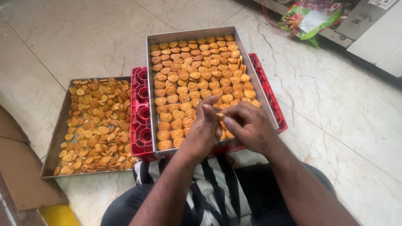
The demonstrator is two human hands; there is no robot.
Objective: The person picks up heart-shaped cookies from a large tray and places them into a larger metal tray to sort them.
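A metal tray [255, 79] filled with neat rows of heart-shaped golden biscuits [197, 71] rests on a red plastic crate [140, 113] on the floor. My left hand [206, 127] and my right hand [248, 124] meet over the tray's near right corner, fingers pinched together around one biscuit [219, 116] between them. Most of that biscuit is hidden by my fingers. A second metal tray [57, 138], to the left on the floor, holds a loose heap of the same biscuits [98, 121].
Pale marble floor tiles [335, 109] surround the trays. A colourful plastic packet [310, 19] lies at the far right by a white cabinet [377, 42]. Brown cardboard [21, 167] lies at the left edge. My legs and striped cloth [213, 188] are below.
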